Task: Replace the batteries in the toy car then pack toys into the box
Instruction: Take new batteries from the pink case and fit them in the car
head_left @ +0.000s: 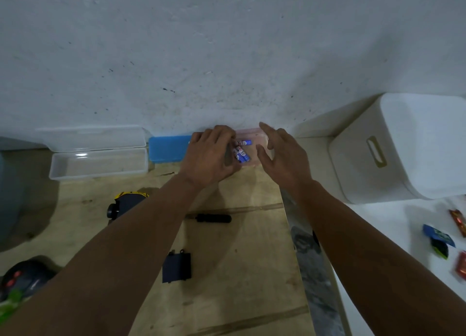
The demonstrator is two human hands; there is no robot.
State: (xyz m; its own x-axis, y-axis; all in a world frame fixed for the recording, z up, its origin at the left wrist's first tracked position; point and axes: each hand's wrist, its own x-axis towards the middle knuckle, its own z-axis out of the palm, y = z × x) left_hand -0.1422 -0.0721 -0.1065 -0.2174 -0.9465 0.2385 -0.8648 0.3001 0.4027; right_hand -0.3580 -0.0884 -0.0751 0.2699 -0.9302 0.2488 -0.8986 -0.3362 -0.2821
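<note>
A: Head view. Batteries (pixel 242 151) lie in pink tray (pixel 262 136) at far wall. Left hand (pixel 210 156)?
B: Fingers curled over batteries; hold unclear. Right hand (pixel 280 156) spread, holding nothing. Toy car (pixel 124 204) near left.

Your left forearm hides most of toy car (pixel 121 204); left hand (pixel 211 156) covers battery tray's (pixel 254 133) left side; battery (pixel 242 152) labels unreadable.
</note>
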